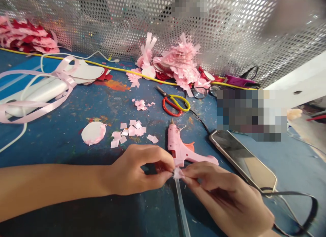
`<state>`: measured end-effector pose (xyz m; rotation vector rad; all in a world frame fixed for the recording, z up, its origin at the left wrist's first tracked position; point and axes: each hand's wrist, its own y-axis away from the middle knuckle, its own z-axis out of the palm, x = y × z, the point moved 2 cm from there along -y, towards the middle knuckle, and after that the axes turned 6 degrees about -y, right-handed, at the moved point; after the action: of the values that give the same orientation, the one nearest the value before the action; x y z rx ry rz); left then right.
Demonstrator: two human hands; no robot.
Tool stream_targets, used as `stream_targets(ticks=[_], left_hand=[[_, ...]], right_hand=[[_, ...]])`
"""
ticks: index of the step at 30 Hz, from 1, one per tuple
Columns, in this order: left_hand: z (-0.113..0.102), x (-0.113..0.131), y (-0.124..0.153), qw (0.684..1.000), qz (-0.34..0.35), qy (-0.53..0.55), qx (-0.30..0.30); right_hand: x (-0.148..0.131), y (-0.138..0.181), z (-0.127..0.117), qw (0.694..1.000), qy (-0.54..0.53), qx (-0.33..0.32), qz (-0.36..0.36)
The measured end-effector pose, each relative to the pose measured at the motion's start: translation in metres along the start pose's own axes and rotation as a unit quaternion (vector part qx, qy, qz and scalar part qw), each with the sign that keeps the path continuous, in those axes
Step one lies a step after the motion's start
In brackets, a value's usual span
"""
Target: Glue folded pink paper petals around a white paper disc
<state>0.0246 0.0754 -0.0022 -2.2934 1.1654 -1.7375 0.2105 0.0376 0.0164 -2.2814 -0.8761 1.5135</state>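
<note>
My left hand (139, 170) and my right hand (224, 196) meet low in the middle of the view, both pinching a small pink paper piece (177, 173) between fingertips. Just behind them a pink glue gun (182, 147) lies on the blue table (76, 108), nozzle pointing away, with a clear glue stick (182, 206) running back toward me. Several small pink paper squares (131, 131) and a white paper disc with a pink edge (93, 132) lie to the left of the gun.
Red-and-yellow scissors (174, 103) lie beyond the gun. A phone (241, 159) rests at the right with a black cable. Pink ribbon (38, 94) loops at far left. Pink paper flowers (178, 65), glasses (205, 91) and a yellow cord sit by the perforated metal wall (229, 33).
</note>
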Motion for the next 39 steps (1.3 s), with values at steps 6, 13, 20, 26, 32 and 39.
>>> stream_targets(ticks=[6, 13, 20, 26, 32, 39], left_hand=[[-0.0005, 0.0017, 0.0011, 0.999, 0.045, -0.009, -0.028], [-0.0014, 0.0031, -0.0018, 0.999, 0.037, 0.001, -0.01], [-0.0011, 0.0031, -0.002, 0.999, 0.04, -0.018, 0.006], [-0.0018, 0.0042, -0.0019, 0.999, 0.045, -0.021, -0.011], [-0.0017, 0.0052, -0.0005, 0.999, 0.042, -0.03, -0.005], [-0.0002, 0.0042, -0.0003, 0.998, 0.044, -0.044, -0.005]], right_hand=[[-0.0011, -0.0003, 0.0035, 1.0, 0.006, -0.002, 0.0], [-0.0004, 0.0016, 0.0047, 1.0, 0.021, -0.002, -0.001], [0.0002, -0.0006, 0.0046, 0.999, 0.036, -0.001, -0.003], [-0.0036, -0.0024, 0.0059, 1.0, 0.03, 0.003, -0.009], [-0.0039, -0.002, 0.0056, 0.999, 0.03, -0.003, -0.018], [-0.0028, -0.0029, 0.0076, 0.999, 0.031, -0.005, -0.02]])
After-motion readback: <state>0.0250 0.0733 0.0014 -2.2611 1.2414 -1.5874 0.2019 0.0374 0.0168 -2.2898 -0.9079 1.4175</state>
